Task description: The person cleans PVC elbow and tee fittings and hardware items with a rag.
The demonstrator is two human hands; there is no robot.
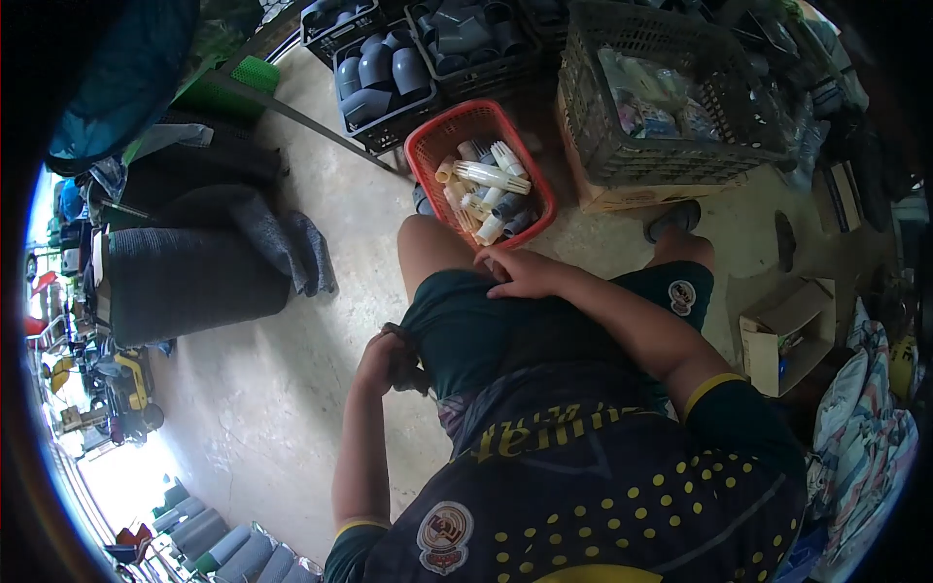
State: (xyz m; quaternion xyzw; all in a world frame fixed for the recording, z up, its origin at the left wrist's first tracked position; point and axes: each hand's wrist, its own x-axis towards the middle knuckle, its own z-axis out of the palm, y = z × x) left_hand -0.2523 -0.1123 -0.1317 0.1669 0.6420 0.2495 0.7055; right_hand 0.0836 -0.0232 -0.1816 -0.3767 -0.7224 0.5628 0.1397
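My left hand [387,358] is at the side of my dark green shorts [466,325], its fingers curled around something dark. Shadow hides what that is; it may be a fold of the cloth. Across my lap reaches my right hand [520,273], resting on the upper thigh with fingers loosely bent and thumb apart, nothing visible in it. Just beyond that hand, a red plastic basket [540,175] stands on the floor between my knees. White ribbed plastic pieces [491,176] and grey pipe fittings [509,205] lie jumbled inside it.
Black crates [434,101] of grey pipe elbows [375,66] stand behind the basket. A large dark crate [671,167] holding bagged items sits on a carton at the upper right. To the right is an open cardboard box [777,340]; to the left, a roll of dark netting [194,282].
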